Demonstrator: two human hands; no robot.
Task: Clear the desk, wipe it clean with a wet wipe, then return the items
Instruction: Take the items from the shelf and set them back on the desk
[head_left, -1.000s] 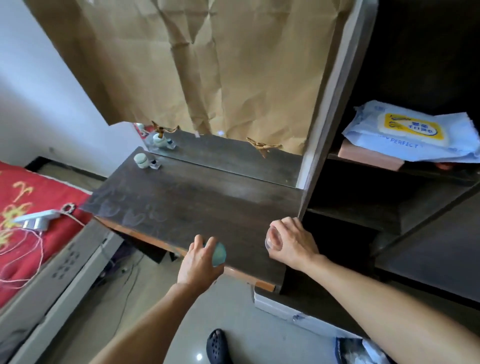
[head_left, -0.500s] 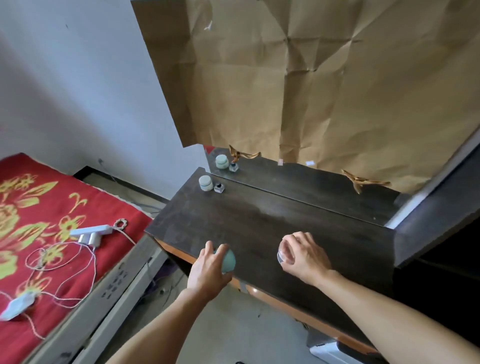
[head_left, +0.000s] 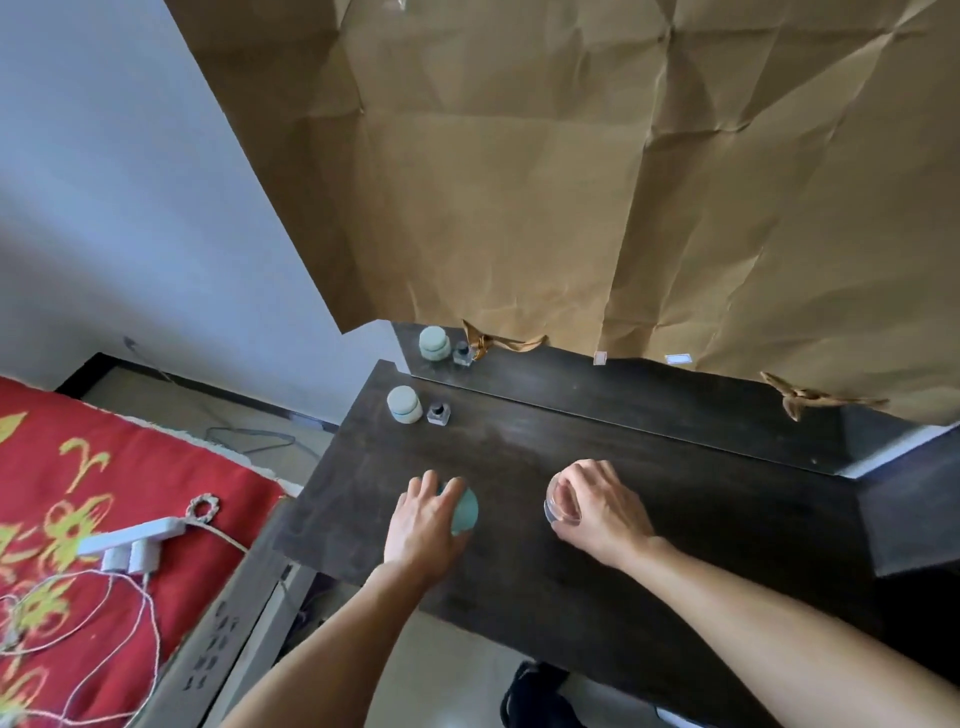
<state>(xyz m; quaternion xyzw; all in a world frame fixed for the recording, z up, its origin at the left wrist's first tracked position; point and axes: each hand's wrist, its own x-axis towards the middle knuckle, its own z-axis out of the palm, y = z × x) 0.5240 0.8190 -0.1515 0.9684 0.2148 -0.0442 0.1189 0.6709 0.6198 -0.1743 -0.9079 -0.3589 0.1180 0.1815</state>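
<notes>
I see my left hand (head_left: 423, 525) curled around a pale green rounded thing (head_left: 464, 512); the fingers wrap over its top and only its right side shows, smooth and matte. Whether it rests on the wood or hangs just above I cannot tell. My right hand (head_left: 597, 512) is closed around a clear round jar (head_left: 561, 504), thumb and fingers bent over its rim, and the see-through wall shows at the left edge of the fist. Both hands are over the front half of the bench (head_left: 701, 519), the left near its left edge, the right near the middle, well apart from each other.

The bench top is dark brown wood with a faint dull sheen, most of it bare. At its back left corner stands a small pale green jar (head_left: 404, 404) with a lid, and just beside it, to the right, a tiny glass bottle (head_left: 438, 413) with a dark cap. A mirror (head_left: 649, 400) along the back edge repeats both. Creased brown paper (head_left: 571, 182) covers the mirror above. To the left lies a bed with a red blanket (head_left: 78, 493) patterned in yellow, carrying a white power strip (head_left: 132, 535) and loose white cords (head_left: 104, 623).
</notes>
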